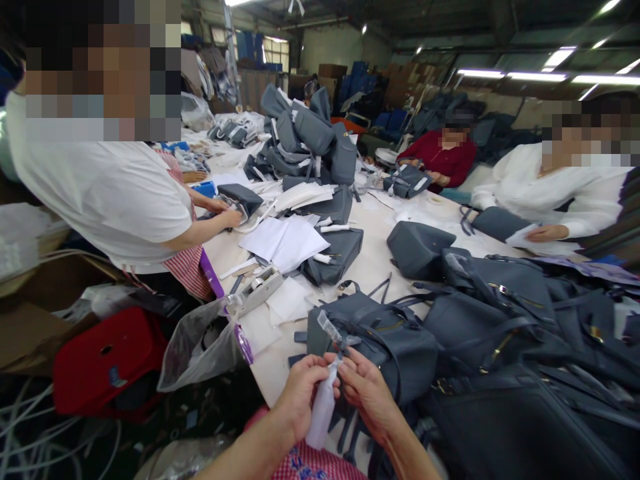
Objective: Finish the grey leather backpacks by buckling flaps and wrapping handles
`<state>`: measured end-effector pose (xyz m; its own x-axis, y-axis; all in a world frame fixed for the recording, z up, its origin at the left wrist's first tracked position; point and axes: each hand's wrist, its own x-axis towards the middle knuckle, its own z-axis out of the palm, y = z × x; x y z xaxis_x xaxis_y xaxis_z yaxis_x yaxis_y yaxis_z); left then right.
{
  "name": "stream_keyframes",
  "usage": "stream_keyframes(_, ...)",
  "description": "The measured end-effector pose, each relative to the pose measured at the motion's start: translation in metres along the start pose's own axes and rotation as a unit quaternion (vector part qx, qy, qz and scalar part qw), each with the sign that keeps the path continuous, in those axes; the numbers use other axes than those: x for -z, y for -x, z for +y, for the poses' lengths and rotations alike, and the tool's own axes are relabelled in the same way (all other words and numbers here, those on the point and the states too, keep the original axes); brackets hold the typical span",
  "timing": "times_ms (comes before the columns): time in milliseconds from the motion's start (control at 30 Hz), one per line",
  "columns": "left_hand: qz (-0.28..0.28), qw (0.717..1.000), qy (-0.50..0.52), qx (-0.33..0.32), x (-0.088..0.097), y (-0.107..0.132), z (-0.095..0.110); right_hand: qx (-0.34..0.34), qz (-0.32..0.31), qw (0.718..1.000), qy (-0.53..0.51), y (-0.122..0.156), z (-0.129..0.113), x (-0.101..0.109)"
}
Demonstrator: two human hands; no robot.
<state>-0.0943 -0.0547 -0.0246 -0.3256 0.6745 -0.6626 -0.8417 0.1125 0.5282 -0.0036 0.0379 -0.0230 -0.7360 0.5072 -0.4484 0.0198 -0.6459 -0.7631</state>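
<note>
Both hands meet in front of my body over a narrow dark strap piece with a white translucent wrapping [321, 413]. My left hand [303, 390] pinches the wrapping near its gathered top, and the rest hangs down beside the fingers. Close against it, my right hand [367, 390] has its thumb and fingers closed on the strap piece just above. A crinkled clear plastic sleeve [329, 328] sticks up from the fingertips. Directly behind the hands, a dark blue-grey handbag [410, 353] with thin straps lies on the table. The exact join between strap and wrapping is hidden by my fingers.
More handbags [545, 413] crowd the right side, with a pile of bags [313, 133] farther back. White paper sheets [285, 243] and a tape dispenser [257, 290] lie left of centre on the table [373, 217]. A red stool [107, 360] stands lower left. Several co-workers handle bags around the table.
</note>
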Motion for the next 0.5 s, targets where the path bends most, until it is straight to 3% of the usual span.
stream_keyframes(100, -0.014, 0.999, 0.015, 0.027, 0.001, -0.001, 0.001, 0.008, 0.000, 1.000, 0.011, 0.000, 0.001, 0.000)
stream_keyframes(267, -0.020, 0.999, -0.024, 0.014, 0.005, -0.007, -0.003, 0.011, 0.017, 0.999, 0.029, 0.000, 0.001, -0.002)
stream_keyframes(500, -0.051, 0.990, 0.060, 0.115, 0.007, -0.014, -0.006, 0.012, 0.017, 1.000, 0.016, 0.001, 0.001, 0.000)
